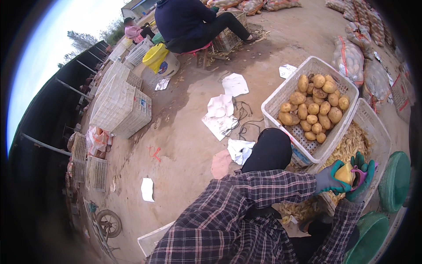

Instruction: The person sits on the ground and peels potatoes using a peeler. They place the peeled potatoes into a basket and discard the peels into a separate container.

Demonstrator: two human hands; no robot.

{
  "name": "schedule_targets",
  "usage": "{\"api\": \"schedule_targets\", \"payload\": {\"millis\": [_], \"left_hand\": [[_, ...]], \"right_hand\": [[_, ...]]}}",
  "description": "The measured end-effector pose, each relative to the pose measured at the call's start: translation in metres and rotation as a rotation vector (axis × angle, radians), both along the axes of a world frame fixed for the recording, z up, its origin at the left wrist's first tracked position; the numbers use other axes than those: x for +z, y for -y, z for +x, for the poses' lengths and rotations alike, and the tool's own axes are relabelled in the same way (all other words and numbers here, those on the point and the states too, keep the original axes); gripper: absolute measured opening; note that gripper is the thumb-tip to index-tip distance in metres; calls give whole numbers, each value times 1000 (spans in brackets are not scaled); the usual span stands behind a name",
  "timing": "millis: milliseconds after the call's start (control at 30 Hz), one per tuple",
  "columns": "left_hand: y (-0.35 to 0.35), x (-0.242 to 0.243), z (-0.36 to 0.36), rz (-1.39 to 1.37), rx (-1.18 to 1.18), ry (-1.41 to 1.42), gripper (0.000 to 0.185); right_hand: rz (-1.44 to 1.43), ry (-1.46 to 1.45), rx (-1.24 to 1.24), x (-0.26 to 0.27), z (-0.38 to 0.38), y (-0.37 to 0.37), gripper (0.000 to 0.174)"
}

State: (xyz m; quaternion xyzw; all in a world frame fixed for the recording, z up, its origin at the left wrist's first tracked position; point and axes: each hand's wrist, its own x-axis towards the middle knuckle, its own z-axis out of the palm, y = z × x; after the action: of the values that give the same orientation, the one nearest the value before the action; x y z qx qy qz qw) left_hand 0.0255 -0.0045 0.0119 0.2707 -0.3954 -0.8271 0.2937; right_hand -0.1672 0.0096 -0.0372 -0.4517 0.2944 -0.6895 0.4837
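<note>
My left hand [333, 180], in a grey and green work glove, grips a potato [344, 173] with a yellow, peeled-looking surface. Just right of it, my right hand [362, 181], gloved in green, is closed around a purple-handled peeler [362, 175] held against or very near the potato; the blade is hard to see. Both hands are over a white plastic crate [379, 132] holding a heap of potato peelings [352, 142]. Beyond the hands, another white crate [270, 109] holds many unpeeled potatoes [313, 109].
Two green tubs [394, 181] [371, 236] stand at the right. More peelings [298, 211] lie by my feet. Filled mesh sacks [348, 61] are at the upper right. A co-worker [184, 23] sits ahead beside a bucket [168, 64]. Stacked crates [122, 105] stand left; paper scraps [221, 112] and black cord lie on the ground.
</note>
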Motion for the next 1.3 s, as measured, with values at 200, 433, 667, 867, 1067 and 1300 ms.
{"api": "schedule_targets", "payload": {"millis": [200,433,667,867,1067,1300], "left_hand": [[5,-3,-6,54,-44,-136,71],[10,-8,-1,77,-87,-164,70],[5,8,-2,39,-255,-245,80],[0,11,-3,130,-272,-338,88],[6,3,-1,191,-191,-386,81],[6,-4,-7,184,-104,-281,61]], "right_hand": [[-10,396,154,-7,-13,11,42],[220,604,-41,40,34,12,33],[446,757,-187,43,10,13,28],[437,253,-497,18,-33,22,32],[267,142,-522,67,-26,13,31],[351,328,-140,87,22,0,34]]}}
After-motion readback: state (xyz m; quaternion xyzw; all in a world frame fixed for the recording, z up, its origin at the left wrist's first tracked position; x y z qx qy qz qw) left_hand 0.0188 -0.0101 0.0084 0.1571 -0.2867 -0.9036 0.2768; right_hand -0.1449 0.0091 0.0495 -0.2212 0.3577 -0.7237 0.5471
